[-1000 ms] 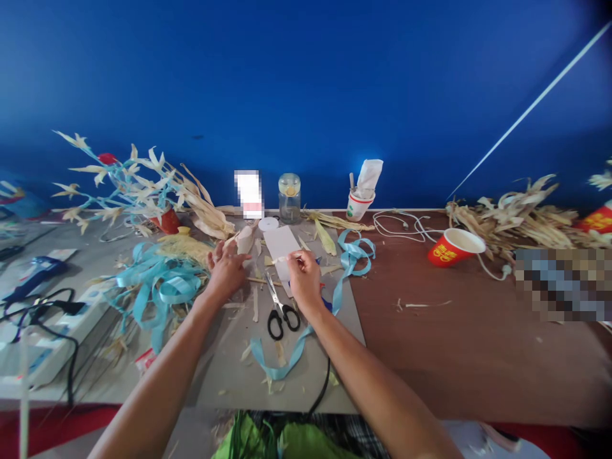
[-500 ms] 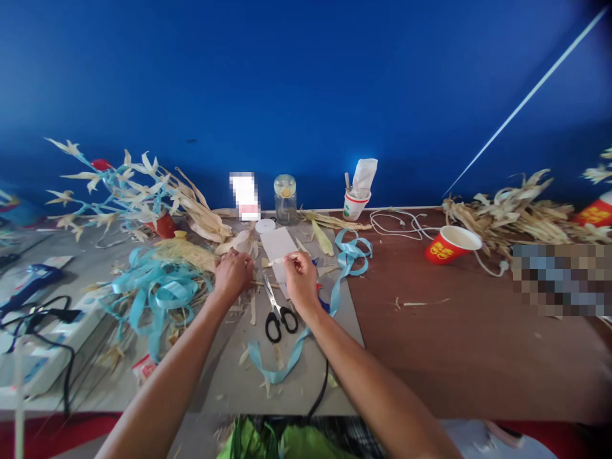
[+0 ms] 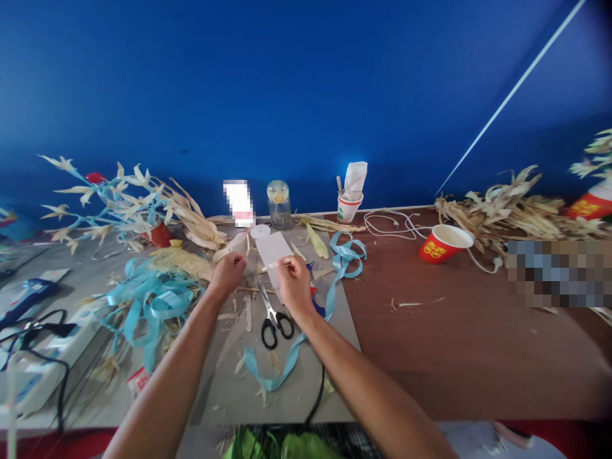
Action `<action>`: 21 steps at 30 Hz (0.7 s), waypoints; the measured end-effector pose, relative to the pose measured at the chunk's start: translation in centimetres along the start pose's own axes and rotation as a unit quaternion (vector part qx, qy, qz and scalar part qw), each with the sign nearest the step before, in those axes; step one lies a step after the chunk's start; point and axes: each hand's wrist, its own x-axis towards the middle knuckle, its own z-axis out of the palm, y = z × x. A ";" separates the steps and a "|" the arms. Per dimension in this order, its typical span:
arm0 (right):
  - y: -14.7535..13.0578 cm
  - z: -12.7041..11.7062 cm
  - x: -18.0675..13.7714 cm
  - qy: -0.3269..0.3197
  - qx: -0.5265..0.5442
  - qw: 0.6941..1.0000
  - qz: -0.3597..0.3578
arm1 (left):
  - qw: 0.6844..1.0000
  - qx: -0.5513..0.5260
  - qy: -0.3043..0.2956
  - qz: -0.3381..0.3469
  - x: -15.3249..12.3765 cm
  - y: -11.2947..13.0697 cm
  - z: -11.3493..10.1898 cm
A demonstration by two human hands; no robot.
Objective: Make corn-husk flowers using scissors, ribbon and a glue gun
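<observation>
Both my hands are raised a little over the grey mat (image 3: 306, 376), close together. My left hand (image 3: 228, 273) is closed, pinching the end of a pale corn-husk strip (image 3: 245, 245) that stands up from its fingers. My right hand (image 3: 294, 284) is closed on a thin pale husk sliver (image 3: 270, 264) that points left toward the other hand. Black-handled scissors (image 3: 271, 315) lie on the mat just below and between my hands. A white card (image 3: 274, 250) lies behind them.
Light blue ribbon lies in a heap (image 3: 148, 299) at left and in a loop (image 3: 345, 255) at right. A glass jar (image 3: 278, 204), a white cup (image 3: 348, 205), a tipped red cup (image 3: 444, 243), husk piles (image 3: 502, 213), a husk-flower branch (image 3: 119, 204) and black cables (image 3: 43, 331) surround the mat.
My left hand has lifted off the mat, closed and picked up a husk strip. The view has shifted slightly left and down; my right hand keeps its sliver.
</observation>
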 end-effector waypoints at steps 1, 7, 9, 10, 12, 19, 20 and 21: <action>0.1 0.0 0.0 0.001 0.002 1.000 0.002 | 0.998 -0.055 0.002 0.005 -0.6 0.2 -0.4; 0.0 0.2 -0.1 -0.007 0.048 0.998 0.046 | 0.740 -0.654 -0.154 -0.025 -4.9 1.8 -1.2; -0.3 0.2 -0.1 -0.014 0.067 0.996 0.059 | 0.704 -0.692 -0.158 -0.033 -5.5 1.9 -0.7; -0.4 0.3 -0.2 -0.016 0.074 0.995 0.063 | 0.696 -0.699 -0.160 -0.039 -5.6 1.8 -0.3; -0.7 0.2 -0.2 -0.020 0.080 0.994 0.065 | 0.686 -0.706 -0.169 -0.051 -5.6 1.5 0.4; -0.8 -0.2 -0.3 -0.031 0.017 0.999 0.019 | 0.676 -0.707 -0.188 -0.086 -5.6 1.1 1.6; -0.8 -0.2 -0.3 -0.032 0.010 0.999 0.013 | 0.675 -0.707 -0.191 -0.088 -5.6 1.2 1.6; -0.8 -0.3 -0.3 -0.032 0.005 0.999 0.010 | 0.674 -0.707 -0.193 -0.089 -5.7 1.2 1.5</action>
